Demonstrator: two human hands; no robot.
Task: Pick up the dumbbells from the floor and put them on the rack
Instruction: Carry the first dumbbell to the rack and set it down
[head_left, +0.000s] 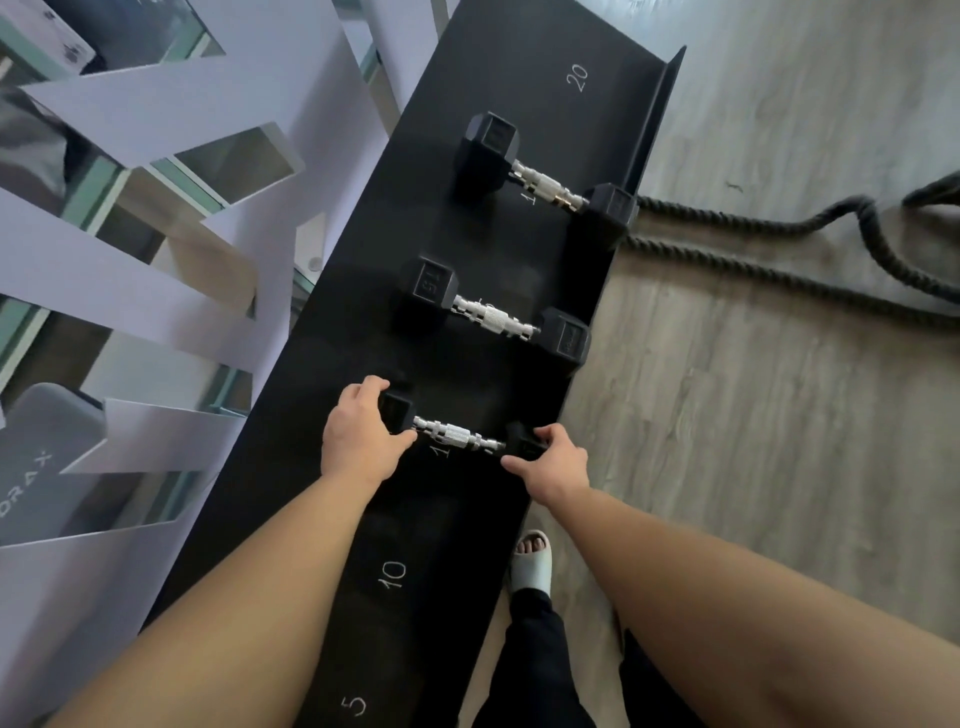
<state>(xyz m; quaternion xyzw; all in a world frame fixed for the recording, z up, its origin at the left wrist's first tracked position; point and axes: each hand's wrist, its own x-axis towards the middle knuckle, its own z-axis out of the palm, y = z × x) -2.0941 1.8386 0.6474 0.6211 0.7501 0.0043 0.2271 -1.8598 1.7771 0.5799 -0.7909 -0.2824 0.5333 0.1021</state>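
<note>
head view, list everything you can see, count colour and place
black hex dumbbells with chrome handles: 3, on the rack; far, middle, near
black metal rack shelf: 1, white numbers 5, 10, 20, running up the middle
dark thick rope: 1, on the floor, right
grey wood-look floor: right side
white angular panels: left
white slipper: 1, beside the rack, bottom
left hand: on the near dumbbell's left head
right hand: on its right head

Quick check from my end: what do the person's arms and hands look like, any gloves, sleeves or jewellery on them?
Both arms are bare up to the picture's edge, with no sleeves in view. The left hand and right hand wear no gloves, and no rings, watch or wristbands show on either wrist.
</note>
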